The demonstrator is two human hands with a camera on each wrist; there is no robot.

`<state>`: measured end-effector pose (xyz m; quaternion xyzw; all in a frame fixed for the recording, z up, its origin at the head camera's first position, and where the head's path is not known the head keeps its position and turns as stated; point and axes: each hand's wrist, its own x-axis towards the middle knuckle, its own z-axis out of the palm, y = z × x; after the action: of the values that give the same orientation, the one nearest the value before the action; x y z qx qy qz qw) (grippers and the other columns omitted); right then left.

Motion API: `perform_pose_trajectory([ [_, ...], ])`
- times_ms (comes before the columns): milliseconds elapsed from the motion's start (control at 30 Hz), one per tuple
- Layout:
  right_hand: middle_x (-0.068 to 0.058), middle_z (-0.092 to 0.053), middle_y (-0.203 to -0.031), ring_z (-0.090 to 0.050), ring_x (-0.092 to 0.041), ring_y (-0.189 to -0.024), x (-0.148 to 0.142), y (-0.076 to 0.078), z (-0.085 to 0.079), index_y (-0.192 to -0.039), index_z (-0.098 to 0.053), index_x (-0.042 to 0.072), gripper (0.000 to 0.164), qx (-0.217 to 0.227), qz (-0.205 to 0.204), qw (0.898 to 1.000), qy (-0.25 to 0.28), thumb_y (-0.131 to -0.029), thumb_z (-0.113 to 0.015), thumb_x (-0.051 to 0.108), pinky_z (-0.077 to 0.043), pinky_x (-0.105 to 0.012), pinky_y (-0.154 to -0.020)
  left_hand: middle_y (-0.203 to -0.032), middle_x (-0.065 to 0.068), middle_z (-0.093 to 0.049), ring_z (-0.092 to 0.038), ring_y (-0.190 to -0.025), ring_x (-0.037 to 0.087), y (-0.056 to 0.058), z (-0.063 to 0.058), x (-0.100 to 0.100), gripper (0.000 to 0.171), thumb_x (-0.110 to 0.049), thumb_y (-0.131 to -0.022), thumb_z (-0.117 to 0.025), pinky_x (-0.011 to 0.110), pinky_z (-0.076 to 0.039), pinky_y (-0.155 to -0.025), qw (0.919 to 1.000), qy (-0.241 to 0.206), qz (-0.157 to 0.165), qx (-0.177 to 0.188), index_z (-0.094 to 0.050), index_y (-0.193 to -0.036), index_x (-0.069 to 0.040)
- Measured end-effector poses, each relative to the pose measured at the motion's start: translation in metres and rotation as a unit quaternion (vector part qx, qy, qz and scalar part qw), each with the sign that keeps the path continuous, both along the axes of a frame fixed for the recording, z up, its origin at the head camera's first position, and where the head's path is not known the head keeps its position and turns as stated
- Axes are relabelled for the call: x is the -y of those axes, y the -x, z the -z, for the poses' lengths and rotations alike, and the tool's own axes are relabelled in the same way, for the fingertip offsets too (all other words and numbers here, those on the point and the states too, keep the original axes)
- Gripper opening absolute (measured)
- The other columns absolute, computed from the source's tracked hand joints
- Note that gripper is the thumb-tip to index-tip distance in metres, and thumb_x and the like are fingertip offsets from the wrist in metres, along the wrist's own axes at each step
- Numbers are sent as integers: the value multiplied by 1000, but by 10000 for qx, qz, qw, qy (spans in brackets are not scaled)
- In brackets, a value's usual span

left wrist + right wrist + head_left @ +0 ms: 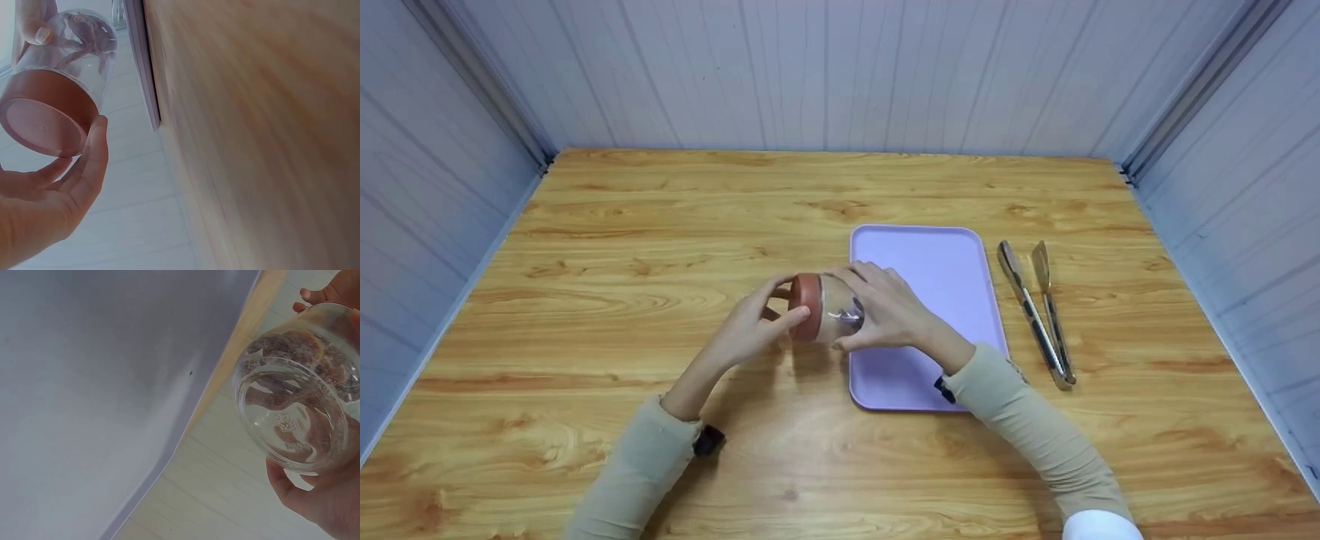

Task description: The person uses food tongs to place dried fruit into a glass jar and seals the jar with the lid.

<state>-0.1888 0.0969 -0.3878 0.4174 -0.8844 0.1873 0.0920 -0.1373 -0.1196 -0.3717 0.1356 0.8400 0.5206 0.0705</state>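
Observation:
A clear jar (835, 319) with a reddish-brown lid (808, 309) is held on its side above the table, by the left edge of the purple tray. My left hand (750, 324) grips the lid from the left, thumb across its near side. From the right, my right hand (891, 309) wraps round the jar's body close to its bottom. In the left wrist view the flat top of the lid (42, 126) faces the camera. Dark, purplish-brown chunks (298, 349) lie inside the jar in the right wrist view, which looks onto its clear bottom.
The purple tray (937, 270) lies flat on the wooden table (660, 225), partly beneath my right hand and forearm. Metal tongs (1039, 322) rest just right of it, their tips pointing away from me. Pale panelled walls (825, 75) stand at the back and both sides.

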Motion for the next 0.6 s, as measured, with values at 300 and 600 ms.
perform_pose_trajectory([
  [300, -1, -48, -114, -45, -18, -99, -1, 0, 0, -127, -43, 14, 91, 51, 19, 10000, -57, -51, -72, 55, -37, -36, -75, -126, 19, -42, -55, -91, 29, 9, 18, 6, 67, -23, -81, -65, 35, -46, -76, 9982, -443, 389, -110, -31, -135, -5],
  [600, 0, -48, -113, -45, -16, -97, -1, 0, 1, -128, -43, 15, 91, 37, 9, 10000, -83, -53, -69, 59, -38, -36, -73, -133, 22, -31, -47, -105, 38, 1, 4, 6, 71, -8, -77, -68, 44, -43, -81, 9933, -813, 795, -216, -26, -135, 2],
])
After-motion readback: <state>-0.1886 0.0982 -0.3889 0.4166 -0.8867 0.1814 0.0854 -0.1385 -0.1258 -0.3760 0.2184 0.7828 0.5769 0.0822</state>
